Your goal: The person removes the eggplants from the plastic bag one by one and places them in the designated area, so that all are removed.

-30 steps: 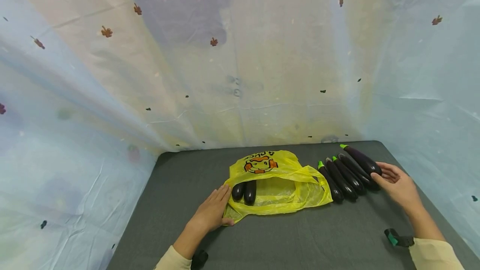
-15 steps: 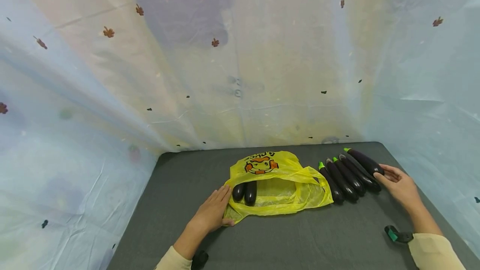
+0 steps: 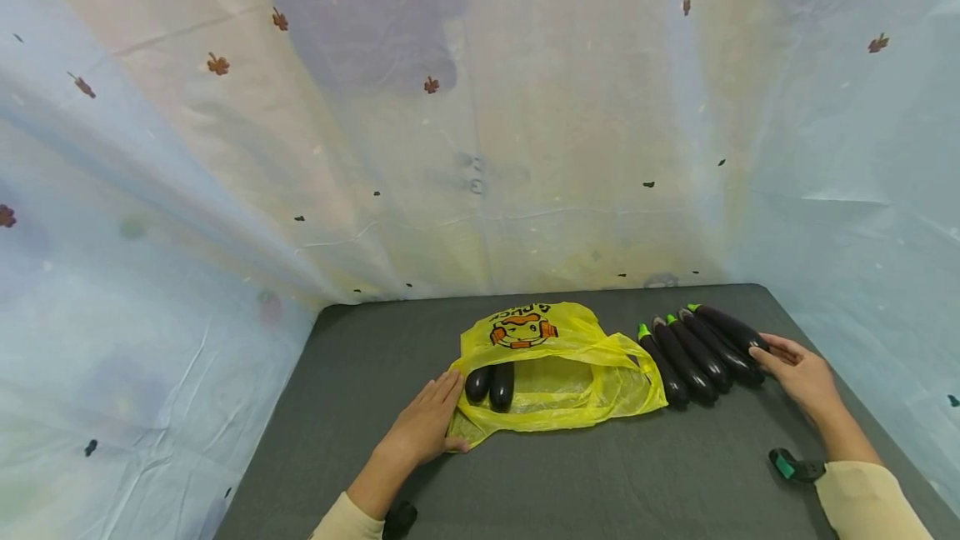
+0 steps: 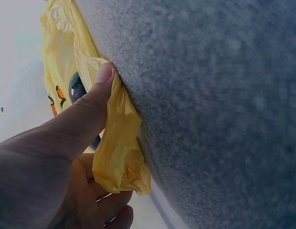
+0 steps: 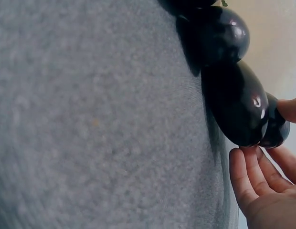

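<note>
Two eggplants [image 3: 501, 387] show their rounded ends inside a yellow plastic bag [image 3: 551, 422] lying on its side, mouth toward me. My left hand [image 3: 422, 423] holds the bag's left end; in the left wrist view the thumb lies over the yellow plastic [image 4: 120, 129] with fingers on its other side. To the right of the bag, several dark eggplants [image 3: 686, 357] lie side by side, stems pointing away. My right hand [image 3: 802, 377] grips the rounded end of the rightmost eggplant [image 3: 723, 325] between thumb and fingers, close against its neighbour.
A grey cloth-covered table [image 3: 585, 486] bears everything. A patterned sheet [image 3: 480, 123] rises behind the far edge and along both sides. Black wrist straps [image 3: 798, 471] sit near the sleeves.
The eggplant in my right hand has come down slightly and nearer to the row, its stem end lower. The left hand and bag have stayed put.
</note>
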`<control>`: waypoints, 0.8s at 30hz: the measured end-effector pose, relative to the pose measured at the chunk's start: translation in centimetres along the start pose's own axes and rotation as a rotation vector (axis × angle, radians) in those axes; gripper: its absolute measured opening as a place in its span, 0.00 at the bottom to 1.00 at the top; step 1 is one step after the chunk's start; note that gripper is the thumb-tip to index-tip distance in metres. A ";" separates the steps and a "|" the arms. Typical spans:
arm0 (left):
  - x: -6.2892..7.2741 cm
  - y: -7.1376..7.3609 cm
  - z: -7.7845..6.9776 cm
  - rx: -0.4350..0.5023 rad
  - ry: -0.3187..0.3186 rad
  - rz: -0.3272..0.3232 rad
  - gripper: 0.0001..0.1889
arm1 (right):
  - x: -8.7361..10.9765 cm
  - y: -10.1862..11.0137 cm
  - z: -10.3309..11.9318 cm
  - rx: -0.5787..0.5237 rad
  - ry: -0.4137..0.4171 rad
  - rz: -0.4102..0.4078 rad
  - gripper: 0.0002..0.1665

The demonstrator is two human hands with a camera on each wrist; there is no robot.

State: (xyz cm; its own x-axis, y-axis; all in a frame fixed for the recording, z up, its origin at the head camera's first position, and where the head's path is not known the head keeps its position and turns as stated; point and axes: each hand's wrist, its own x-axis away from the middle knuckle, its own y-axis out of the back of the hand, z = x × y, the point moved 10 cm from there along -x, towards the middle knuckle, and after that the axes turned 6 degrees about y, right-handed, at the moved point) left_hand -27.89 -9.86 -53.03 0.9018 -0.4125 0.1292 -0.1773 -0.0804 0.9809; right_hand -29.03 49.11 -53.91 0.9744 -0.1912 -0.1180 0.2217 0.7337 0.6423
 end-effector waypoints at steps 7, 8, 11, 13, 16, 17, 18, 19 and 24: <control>0.0 0.1 -0.1 -0.010 -0.004 -0.008 0.56 | -0.1 -0.1 0.1 0.021 0.020 0.008 0.46; 0.0 0.1 -0.1 -0.010 -0.005 -0.007 0.56 | -0.2 -0.2 0.1 0.025 0.020 0.010 0.45; 0.0 0.1 -0.1 -0.012 -0.005 -0.006 0.56 | -0.2 -0.3 0.1 0.031 0.018 0.021 0.45; 0.0 0.0 -0.1 -0.014 -0.004 -0.005 0.56 | -0.2 -0.4 0.1 0.034 0.018 0.028 0.45; 0.0 0.0 -0.1 -0.017 -0.001 -0.004 0.56 | -0.2 -0.5 0.1 0.036 0.020 0.039 0.44; -0.1 0.0 0.0 -0.018 0.000 -0.004 0.56 | -0.2 -0.5 0.1 0.043 0.021 0.040 0.43; -0.1 -0.1 0.0 -0.018 0.002 -0.003 0.56 | -0.2 -0.5 0.1 0.048 0.023 0.043 0.43; -0.1 -0.1 0.0 -0.018 0.003 -0.002 0.56 | -0.2 -0.5 0.1 0.053 0.027 0.045 0.43; 0.0 -0.2 0.0 -0.017 0.005 0.000 0.56 | -0.2 -0.4 0.1 0.079 0.042 0.041 0.41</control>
State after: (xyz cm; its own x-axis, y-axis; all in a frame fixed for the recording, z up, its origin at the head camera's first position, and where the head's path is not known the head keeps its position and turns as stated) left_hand -27.90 -9.86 -53.25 0.9038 -0.4076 0.1302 -0.1707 -0.0646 0.9832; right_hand -29.28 48.77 -54.02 0.9836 -0.1332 -0.1212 0.1798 0.6864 0.7046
